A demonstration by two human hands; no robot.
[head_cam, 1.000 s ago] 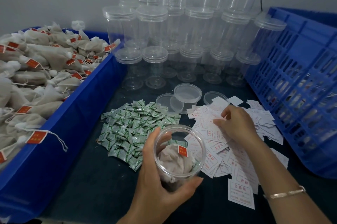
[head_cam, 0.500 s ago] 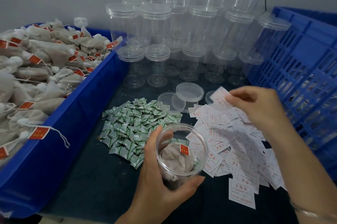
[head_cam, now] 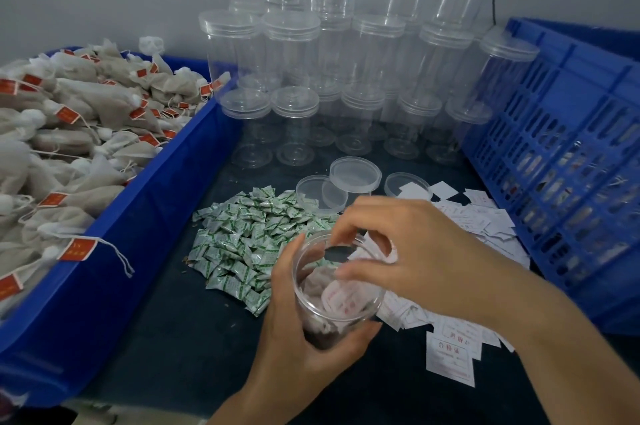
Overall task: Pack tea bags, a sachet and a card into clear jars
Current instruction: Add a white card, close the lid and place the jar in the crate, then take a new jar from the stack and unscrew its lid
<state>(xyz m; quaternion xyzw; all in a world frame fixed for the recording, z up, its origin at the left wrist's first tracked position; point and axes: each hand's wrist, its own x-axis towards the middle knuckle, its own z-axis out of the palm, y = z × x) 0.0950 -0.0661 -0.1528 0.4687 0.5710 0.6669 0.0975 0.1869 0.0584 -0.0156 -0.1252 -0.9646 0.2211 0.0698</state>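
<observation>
While the lidless jar (head_cam: 346,324) was gripped round its lower wall by the left grip (head_cam: 294,355), with the thumb up the near left side and the fingers wrapped under the right, the right grip (head_cam: 426,251) was held directly over its open mouth. The right fingers (head_cam: 349,274) were curled down past the rim. A white card (head_cam: 341,301) with red print was seen curved inside the jar, just beneath those fingertips and on top of a tea bag (head_cam: 311,286). Whether the card was pinched or already let go could not be told from this view.

The jar was held above the dark desk (head_cam: 166,338), between a heap of green-and-white sachets (head_cam: 242,241) on its left and a spread of loose cards (head_cam: 481,227) on its right, partly hidden by the right forearm. Three loose lids (head_cam: 355,173) were laid just behind the sachets. Behind them, capped jars (head_cam: 294,54) were stacked against the wall. A blue bin (head_cam: 173,189) heaped with tagged tea bags (head_cam: 86,113) was set along the left of the desk, and a blue crate (head_cam: 571,147) along the right.
</observation>
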